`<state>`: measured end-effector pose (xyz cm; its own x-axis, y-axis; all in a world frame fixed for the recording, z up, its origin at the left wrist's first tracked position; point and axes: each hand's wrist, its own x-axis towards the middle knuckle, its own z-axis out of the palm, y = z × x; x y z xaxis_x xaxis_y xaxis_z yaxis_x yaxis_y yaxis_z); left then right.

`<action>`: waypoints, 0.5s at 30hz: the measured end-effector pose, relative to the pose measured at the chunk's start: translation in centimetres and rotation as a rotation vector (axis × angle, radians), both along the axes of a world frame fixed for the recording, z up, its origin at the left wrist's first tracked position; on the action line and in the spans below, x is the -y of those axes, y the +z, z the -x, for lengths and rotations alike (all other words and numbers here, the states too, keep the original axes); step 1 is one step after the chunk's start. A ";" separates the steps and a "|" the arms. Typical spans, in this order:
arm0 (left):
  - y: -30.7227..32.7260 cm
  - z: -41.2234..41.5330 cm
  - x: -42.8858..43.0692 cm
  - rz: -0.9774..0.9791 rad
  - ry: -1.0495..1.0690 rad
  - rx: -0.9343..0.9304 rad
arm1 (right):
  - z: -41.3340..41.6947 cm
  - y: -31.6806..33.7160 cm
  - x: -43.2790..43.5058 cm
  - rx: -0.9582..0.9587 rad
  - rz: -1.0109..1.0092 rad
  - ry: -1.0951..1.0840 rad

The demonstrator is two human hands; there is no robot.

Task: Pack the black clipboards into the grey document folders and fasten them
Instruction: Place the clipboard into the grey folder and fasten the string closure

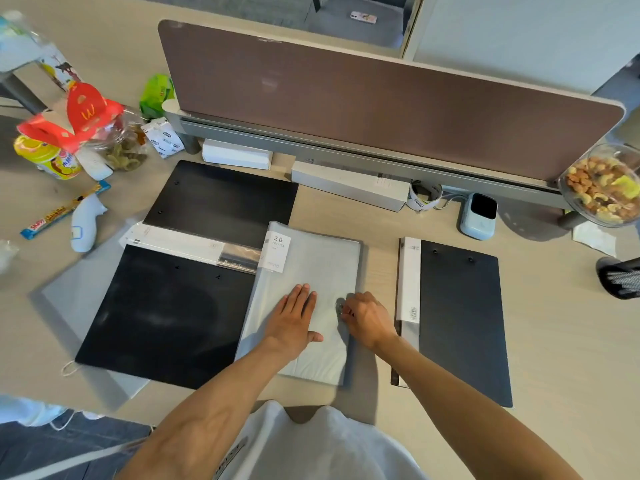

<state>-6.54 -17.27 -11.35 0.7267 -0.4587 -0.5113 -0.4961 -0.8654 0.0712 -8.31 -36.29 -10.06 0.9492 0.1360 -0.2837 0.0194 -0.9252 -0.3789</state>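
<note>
A grey document folder with a "20 pockets" label lies closed in the middle of the desk. My left hand rests flat on its cover, fingers together. My right hand pinches a small round fastener near the folder's right edge. Black clipboards lie around it: one at the back left, one at the front left on top of another grey folder, and one at the right lying on a folder with a white label strip.
A brown desk divider stands behind. White boxes, a mug and a small blue device line its base. Snacks, a jar and a white thermometer crowd the left; a bowl of nuts sits at the right.
</note>
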 end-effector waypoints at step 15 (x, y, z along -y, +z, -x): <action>1.5 -2.5 -4.2 0.380 0.285 0.098 | -1.4 1.6 0.1 -0.281 -0.189 -0.438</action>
